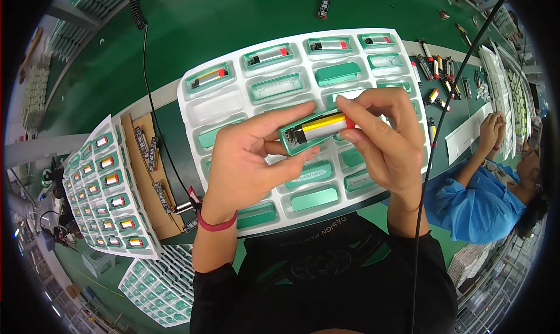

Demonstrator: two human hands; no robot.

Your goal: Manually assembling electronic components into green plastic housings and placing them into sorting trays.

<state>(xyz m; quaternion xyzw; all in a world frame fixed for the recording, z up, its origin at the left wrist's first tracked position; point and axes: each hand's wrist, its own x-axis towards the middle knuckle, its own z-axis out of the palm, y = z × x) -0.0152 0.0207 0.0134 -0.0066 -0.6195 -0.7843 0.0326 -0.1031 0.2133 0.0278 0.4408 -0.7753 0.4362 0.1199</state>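
My left hand [239, 156] grips a green plastic case [287, 146] between thumb and fingers, tilted above the white tray [205, 109]. Partly inside that case lies a battery cell [326, 125], yellow and silver, with a dark circuit board at its left end and a red part at its right. The fingertips of my right hand [388, 141] close on the red end. Below both hands, the tray's pockets hold green case parts such as a flat green cover [338, 73]. Along its far row, several cases contain cells, one being a filled case [268, 55].
A second tray [108, 188] of filled cases stands left, beside cardboard [135, 176] carrying circuit boards [153, 153]. Loose batteries [443, 71] lie at right, near a person in blue [475, 200]. A black cable [153, 101] hangs at left; another dark cable [429, 176] crosses at right.
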